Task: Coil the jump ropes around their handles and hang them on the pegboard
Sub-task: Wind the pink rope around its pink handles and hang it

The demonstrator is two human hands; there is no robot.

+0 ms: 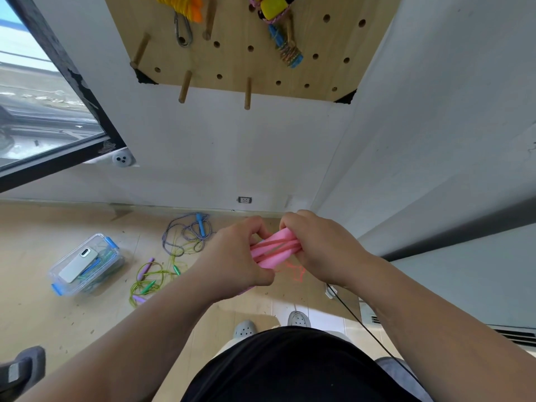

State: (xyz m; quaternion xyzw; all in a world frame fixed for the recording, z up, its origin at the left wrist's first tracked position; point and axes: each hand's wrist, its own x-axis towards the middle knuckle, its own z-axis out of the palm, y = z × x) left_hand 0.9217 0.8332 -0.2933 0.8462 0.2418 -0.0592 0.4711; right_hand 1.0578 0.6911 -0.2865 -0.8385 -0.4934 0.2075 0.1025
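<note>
The wooden pegboard [232, 62] fills the upper middle of the frame. A yellow coiled rope [179, 4] and a bundle with a blue handle [285, 44] hang near its top edge. At lower left, a clear plastic box [113, 256] stands on the floor [43, 227], with a phone [78, 264] lying on it. In the centre, the left hand [235, 256] and the right hand [322, 248] each keep a closed grip on the pink handles [275, 250]. These lie side by side, with pink rope crossing over them. Left of the hands, loose ropes [185, 236] lie tangled on the floor.
</note>
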